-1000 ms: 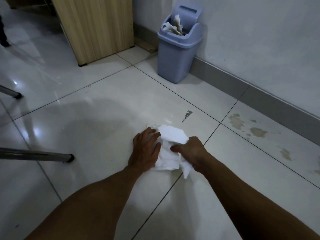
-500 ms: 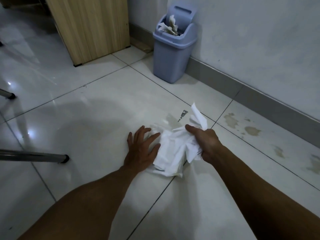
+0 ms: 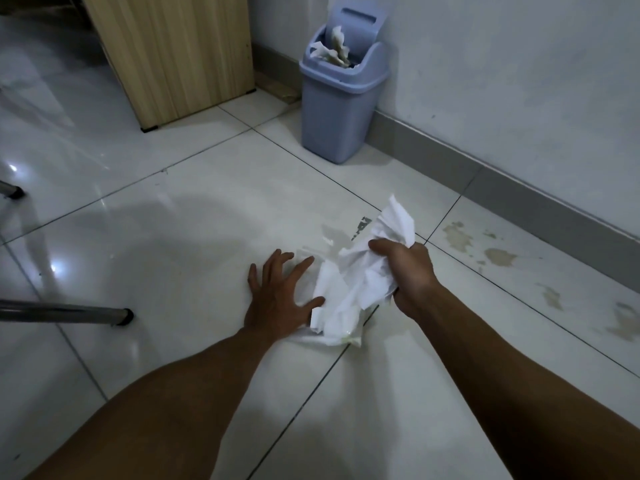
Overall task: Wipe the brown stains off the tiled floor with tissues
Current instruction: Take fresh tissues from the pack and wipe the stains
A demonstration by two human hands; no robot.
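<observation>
Here, right hand [image 3: 407,271] grips crumpled white tissues [image 3: 353,285], seemingly unstained; left hand [image 3: 280,296] splayed flat.

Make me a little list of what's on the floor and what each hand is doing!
left hand: flat, fingers spread, on the floor by the tissues
right hand: grips a crumpled bunch of tissues
brown stains: on the tile to the right, not wiped
bin: blue, by the wall, used paper poking out
chair leg: metal, far left
</observation>
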